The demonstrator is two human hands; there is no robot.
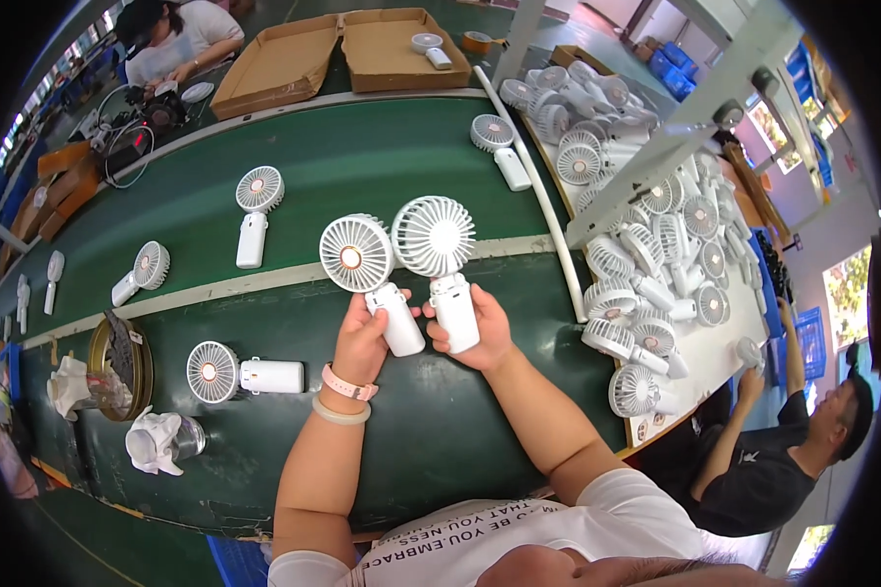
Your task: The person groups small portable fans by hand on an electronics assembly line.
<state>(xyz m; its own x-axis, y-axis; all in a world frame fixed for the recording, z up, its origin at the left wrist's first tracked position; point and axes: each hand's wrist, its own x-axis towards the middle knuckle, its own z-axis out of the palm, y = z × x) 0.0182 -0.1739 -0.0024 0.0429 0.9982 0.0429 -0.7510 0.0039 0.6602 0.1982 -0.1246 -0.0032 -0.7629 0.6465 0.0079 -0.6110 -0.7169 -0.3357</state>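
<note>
My left hand (362, 338) is closed round the handle of a white handheld fan (357, 252), whose round grille has a copper-coloured centre. Beside it, my right hand (482, 333) grips a second white handheld fan (435, 235), with its plain ribbed grille facing up. The two fan heads sit side by side, close together, above the green work surface (401, 421). Left of my left hand lies another white fan (212, 372), its handle pointing right. On the green belt (333, 157) beyond lie more fans, one of them (260, 191) nearest the middle.
A large heap of white fans (656, 235) covers the table at right, behind a white rail (548, 205). At left stand a round tin (122, 367) and a cloth-topped jar (166, 440). Cardboard trays (279, 61) lie at the back. Co-workers sit at far left (181, 44) and right (773, 460).
</note>
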